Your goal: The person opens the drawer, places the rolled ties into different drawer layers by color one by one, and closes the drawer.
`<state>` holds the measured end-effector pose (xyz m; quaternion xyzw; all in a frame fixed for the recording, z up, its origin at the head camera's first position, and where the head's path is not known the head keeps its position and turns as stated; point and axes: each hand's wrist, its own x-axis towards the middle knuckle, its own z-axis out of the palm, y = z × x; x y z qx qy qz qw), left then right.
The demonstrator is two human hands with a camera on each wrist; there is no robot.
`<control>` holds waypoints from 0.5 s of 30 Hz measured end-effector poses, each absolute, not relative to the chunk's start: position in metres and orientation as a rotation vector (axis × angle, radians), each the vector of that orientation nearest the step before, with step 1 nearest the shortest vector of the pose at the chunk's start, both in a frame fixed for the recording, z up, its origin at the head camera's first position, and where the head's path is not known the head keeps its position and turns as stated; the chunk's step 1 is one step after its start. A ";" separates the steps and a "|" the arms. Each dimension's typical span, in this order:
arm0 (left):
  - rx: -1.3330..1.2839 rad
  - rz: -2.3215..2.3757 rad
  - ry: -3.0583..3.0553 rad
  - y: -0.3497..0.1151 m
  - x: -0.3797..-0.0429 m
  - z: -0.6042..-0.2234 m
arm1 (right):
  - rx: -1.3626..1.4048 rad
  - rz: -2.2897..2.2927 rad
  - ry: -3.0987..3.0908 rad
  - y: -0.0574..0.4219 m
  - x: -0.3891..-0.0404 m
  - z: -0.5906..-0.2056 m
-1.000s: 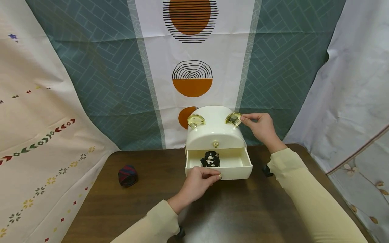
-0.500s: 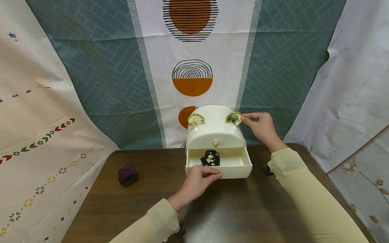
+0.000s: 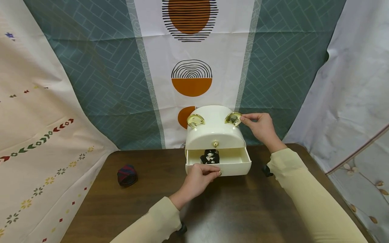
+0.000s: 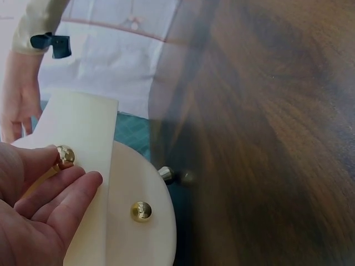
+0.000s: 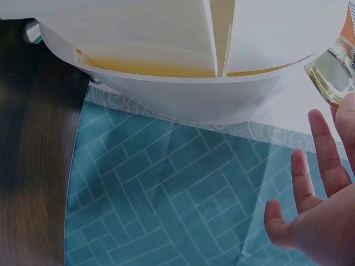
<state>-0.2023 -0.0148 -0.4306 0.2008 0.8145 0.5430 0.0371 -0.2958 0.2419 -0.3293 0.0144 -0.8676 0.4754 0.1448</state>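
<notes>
A white two-drawer box [image 3: 212,118] with two gold ear-like discs stands at the table's back. Its lower drawer [image 3: 235,169] is pulled partway out. My left hand [image 3: 196,180] pinches that drawer's gold knob [image 4: 66,157] between thumb and fingers. Inside the drawer lies a small bundle of black fabric [image 3: 210,156] with a pale floral pattern, toward the left. My right hand [image 3: 260,128] pinches the edge of the right gold disc [image 3: 232,118], its other fingers spread in the right wrist view. The upper drawer is closed, with its own gold knob [image 3: 215,144].
A rolled, striped red-and-blue necktie [image 3: 127,175] sits on the brown wooden table [image 3: 146,206], left of the box. Patterned cloths hang behind and on both sides. Small metallic feet [image 4: 166,175] show under the box.
The lower drawer has slid slightly inward, and my left hand has moved with its knob. My right hand stays on the gold disc.
</notes>
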 end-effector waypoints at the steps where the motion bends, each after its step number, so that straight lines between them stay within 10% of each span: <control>1: 0.619 1.668 2.503 -0.015 -0.203 -0.431 | 0.041 1.370 -2.501 0.242 -0.296 -0.329; 15: 0.617 1.658 2.521 -0.014 -0.212 -0.432 | 0.030 1.381 -2.513 0.242 -0.295 -0.329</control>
